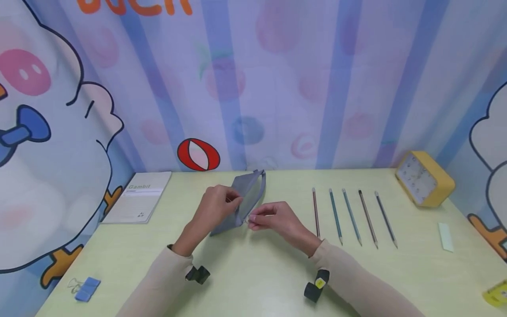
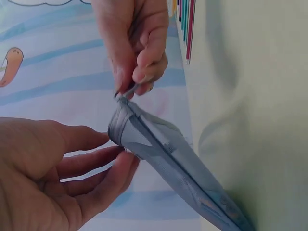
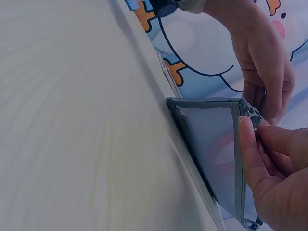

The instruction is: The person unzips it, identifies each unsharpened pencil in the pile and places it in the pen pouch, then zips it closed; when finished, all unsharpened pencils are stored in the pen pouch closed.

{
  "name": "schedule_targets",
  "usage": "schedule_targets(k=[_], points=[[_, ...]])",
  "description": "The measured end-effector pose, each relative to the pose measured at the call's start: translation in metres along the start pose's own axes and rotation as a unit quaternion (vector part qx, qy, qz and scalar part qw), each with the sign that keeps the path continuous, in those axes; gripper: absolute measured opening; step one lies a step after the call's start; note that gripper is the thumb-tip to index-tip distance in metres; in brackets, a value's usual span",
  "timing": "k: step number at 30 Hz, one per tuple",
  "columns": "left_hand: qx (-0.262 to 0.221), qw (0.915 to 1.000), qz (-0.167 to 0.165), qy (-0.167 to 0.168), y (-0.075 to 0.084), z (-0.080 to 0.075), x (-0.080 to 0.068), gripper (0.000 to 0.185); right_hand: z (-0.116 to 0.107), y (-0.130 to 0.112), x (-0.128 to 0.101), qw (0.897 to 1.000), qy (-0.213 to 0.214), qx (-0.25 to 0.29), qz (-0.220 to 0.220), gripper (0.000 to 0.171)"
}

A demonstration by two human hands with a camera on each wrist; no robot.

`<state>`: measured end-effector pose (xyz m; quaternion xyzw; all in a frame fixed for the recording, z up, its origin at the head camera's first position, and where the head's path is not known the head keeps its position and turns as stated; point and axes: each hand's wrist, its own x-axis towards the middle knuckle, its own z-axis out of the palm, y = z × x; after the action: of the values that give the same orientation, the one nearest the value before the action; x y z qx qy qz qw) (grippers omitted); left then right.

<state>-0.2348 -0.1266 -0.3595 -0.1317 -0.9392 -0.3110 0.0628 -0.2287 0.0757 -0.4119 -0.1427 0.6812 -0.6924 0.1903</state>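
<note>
A grey zip pouch (image 1: 248,190) stands on edge on the pale green table (image 1: 253,273), its far end pointing at the curtain. My left hand (image 1: 233,203) grips the pouch near its near end, fingers curled against the side; the left wrist view shows those fingers (image 2: 113,168) under the pouch's corner (image 2: 159,149). My right hand (image 1: 251,221) pinches the small zipper pull (image 2: 126,91) at that same corner between thumb and forefinger. In the right wrist view the pouch (image 3: 211,139) rises from the table edge, and my right fingers (image 3: 255,154) are on its top corner.
Several pencils (image 1: 352,215) lie side by side to the right of my hands. A yellow clock (image 1: 424,178) sits at the back right, a pale strip (image 1: 445,236) nearer the right edge. A booklet (image 1: 138,202) lies back left, a blue binder clip (image 1: 87,288) front left.
</note>
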Motion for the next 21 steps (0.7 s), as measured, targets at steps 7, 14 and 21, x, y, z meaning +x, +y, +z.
schedule_targets(k=[7,14,21], points=[[0.023,0.9995,0.021,-0.002,0.003,0.000,-0.029,0.010,0.003,-0.002,0.001,1.000,0.010,-0.017,-0.009,0.026],[0.056,0.9979,0.034,0.001,0.008,-0.001,-0.042,0.009,0.007,-0.008,0.003,1.000,0.023,0.002,0.003,0.028],[0.127,0.9838,0.094,0.084,0.006,0.013,-0.049,0.019,0.009,-0.012,0.000,0.999,0.036,0.029,0.004,0.028]])
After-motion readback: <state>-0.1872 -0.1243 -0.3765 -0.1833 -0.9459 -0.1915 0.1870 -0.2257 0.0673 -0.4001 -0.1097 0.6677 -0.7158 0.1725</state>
